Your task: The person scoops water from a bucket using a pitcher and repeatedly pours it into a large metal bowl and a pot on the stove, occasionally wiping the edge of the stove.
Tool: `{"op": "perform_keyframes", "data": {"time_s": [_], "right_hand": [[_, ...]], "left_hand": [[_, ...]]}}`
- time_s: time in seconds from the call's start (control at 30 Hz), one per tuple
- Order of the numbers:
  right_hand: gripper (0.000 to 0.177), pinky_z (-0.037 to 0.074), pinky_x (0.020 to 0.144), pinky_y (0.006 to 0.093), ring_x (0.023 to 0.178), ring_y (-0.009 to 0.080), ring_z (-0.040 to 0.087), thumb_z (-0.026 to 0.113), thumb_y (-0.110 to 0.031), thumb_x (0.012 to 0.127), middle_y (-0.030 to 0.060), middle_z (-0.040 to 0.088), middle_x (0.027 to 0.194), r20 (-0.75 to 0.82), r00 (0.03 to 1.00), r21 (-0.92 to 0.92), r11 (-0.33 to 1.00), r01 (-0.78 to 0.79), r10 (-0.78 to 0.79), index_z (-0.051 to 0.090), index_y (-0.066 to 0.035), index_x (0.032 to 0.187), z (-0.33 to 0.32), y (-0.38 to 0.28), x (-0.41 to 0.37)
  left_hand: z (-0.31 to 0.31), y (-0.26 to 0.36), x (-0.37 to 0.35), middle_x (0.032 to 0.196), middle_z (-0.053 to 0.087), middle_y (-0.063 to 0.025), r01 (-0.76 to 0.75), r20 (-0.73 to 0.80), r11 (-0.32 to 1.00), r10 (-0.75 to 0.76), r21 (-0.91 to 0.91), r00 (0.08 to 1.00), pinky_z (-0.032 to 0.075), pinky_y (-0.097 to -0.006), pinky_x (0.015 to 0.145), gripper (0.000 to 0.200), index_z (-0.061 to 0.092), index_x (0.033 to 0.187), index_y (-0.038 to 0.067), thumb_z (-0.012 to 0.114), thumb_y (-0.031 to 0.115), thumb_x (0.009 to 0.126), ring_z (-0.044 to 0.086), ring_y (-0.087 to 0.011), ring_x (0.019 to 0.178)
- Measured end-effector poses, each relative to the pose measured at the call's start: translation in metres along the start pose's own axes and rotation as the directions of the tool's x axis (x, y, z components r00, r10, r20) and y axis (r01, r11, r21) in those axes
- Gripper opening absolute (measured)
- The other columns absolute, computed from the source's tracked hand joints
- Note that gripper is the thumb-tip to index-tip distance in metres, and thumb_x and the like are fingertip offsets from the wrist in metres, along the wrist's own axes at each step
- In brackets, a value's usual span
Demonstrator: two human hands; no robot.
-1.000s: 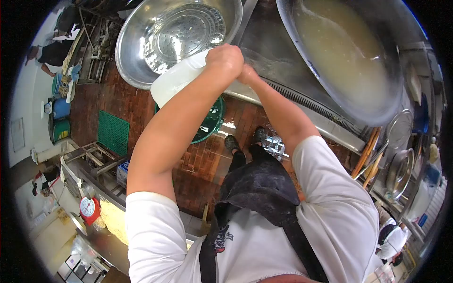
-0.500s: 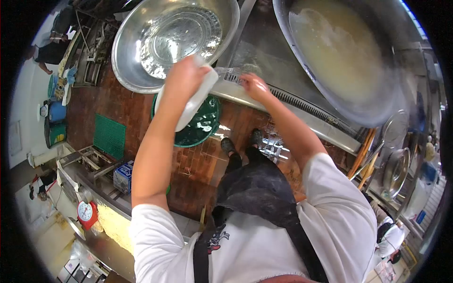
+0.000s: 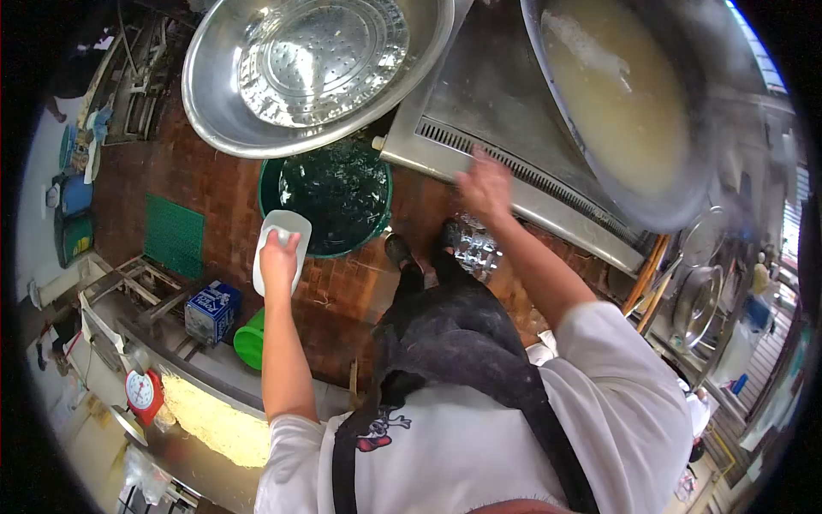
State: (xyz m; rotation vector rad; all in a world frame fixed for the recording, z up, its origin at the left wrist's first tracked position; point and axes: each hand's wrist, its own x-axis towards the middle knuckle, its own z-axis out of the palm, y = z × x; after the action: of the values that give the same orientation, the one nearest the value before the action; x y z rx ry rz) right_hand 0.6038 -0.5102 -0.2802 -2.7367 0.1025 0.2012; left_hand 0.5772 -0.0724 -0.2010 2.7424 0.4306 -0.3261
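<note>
In the head view, the left hand (image 3: 278, 259) is seen closed around a white container (image 3: 282, 233), which is gripped at its near end and held low over the brick floor (image 3: 214, 193). The container's far end is pointed away from the person, and its rim is seen just beside the near edge of a green tub (image 3: 330, 195). The tub stands just beyond and to the right of this hand and is filled with dark liquid. Farther beyond the hand, above the tub, a wide steel basin (image 3: 214, 94) is seen with a perforated strainer (image 3: 321, 53) laid inside it. To the left of the hand a green mat (image 3: 174, 236) is spread on the floor. Nearer the person than the hand, a blue carton (image 3: 211, 310) and a green cup (image 3: 249, 339) are set, with a red scale (image 3: 140, 391) lower still.

The right hand (image 3: 485, 184) is held open, fingers spread, nothing gripped; it is blurred. It is seen over the near edge of a steel stove (image 3: 479, 94), next to the slotted vent (image 3: 548, 182); whether the metal is touched cannot be told. Beyond and to the right of this hand a large wok (image 3: 685, 184) of pale broth is seen. Below the hand, the person's shoes (image 3: 399, 250) are seen on the floor.
</note>
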Motion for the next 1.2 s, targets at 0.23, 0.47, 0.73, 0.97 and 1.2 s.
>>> {"op": "perform_keyframes", "data": {"time_s": [0.23, 0.47, 0.73, 0.97, 1.2], "right_hand": [[0.082, 0.039, 0.095, 0.0493, 0.105, 0.0357, 0.055, 0.052, -0.045, 0.092, 0.0220, 0.059, 0.111, -0.183, 0.975, -0.170, 0.981, 0.091, -0.123, 0.026, 0.012, 0.144, 0.037, -0.126, 0.072], [0.086, 0.037, 0.098, 0.0506, 0.109, 0.0358, 0.053, 0.050, -0.047, 0.094, 0.0241, 0.056, 0.115, -0.064, 0.992, -0.209, 0.973, 0.095, -0.111, 0.016, 0.011, 0.147, 0.041, -0.123, 0.079], [0.087, 0.037, 0.097, 0.0468, 0.104, 0.0370, 0.052, 0.051, -0.047, 0.092, 0.0249, 0.054, 0.110, -0.022, 0.997, -0.216, 0.974, 0.072, -0.078, 0.018, 0.013, 0.145, 0.036, -0.125, 0.085], [0.088, 0.037, 0.096, 0.0462, 0.102, 0.0374, 0.052, 0.053, -0.048, 0.089, 0.0262, 0.053, 0.109, -0.014, 0.997, -0.184, 0.981, 0.066, -0.070, 0.021, 0.014, 0.143, 0.039, -0.121, 0.087], [0.088, 0.038, 0.095, 0.0466, 0.103, 0.0370, 0.052, 0.055, -0.046, 0.089, 0.0254, 0.054, 0.109, -0.019, 0.997, -0.198, 0.978, 0.069, -0.075, 0.021, 0.015, 0.143, 0.039, -0.122, 0.088]], "left_hand": [[0.103, -0.031, 0.087, 0.091, 0.067, -0.0275, -0.143, 0.126, 0.989, 0.137, 0.040, 0.983, 0.050, -0.0522, 0.074, 0.046, 0.056, 0.116, -0.002, 0.067, 0.031, 0.085, 0.065, -0.0453, 0.086], [0.243, -0.048, 0.178, 0.103, 0.069, -0.0195, -0.196, 0.432, 0.953, 0.080, 0.230, 0.898, 0.055, -0.0448, 0.082, 0.030, 0.059, 0.119, 0.005, 0.047, 0.015, 0.094, 0.067, -0.0341, 0.097], [0.374, -0.091, 0.214, 0.126, 0.062, -0.0136, -0.181, 0.492, 0.949, 0.031, 0.259, 0.870, 0.051, -0.0476, 0.091, 0.043, 0.057, 0.128, 0.013, 0.045, 0.040, 0.097, 0.062, -0.0325, 0.111], [0.433, -0.095, 0.216, 0.128, 0.060, -0.0151, -0.243, 0.099, 0.958, 0.230, 0.150, 0.968, 0.050, -0.0477, 0.092, 0.053, 0.054, 0.132, 0.013, 0.052, 0.047, 0.092, 0.061, -0.0363, 0.110], [0.451, -0.109, 0.207, 0.127, 0.061, -0.0154, -0.381, 0.045, 0.918, 0.378, 0.110, 0.925, 0.050, -0.0476, 0.091, 0.056, 0.057, 0.130, 0.012, 0.055, 0.051, 0.090, 0.062, -0.0375, 0.107]]}}
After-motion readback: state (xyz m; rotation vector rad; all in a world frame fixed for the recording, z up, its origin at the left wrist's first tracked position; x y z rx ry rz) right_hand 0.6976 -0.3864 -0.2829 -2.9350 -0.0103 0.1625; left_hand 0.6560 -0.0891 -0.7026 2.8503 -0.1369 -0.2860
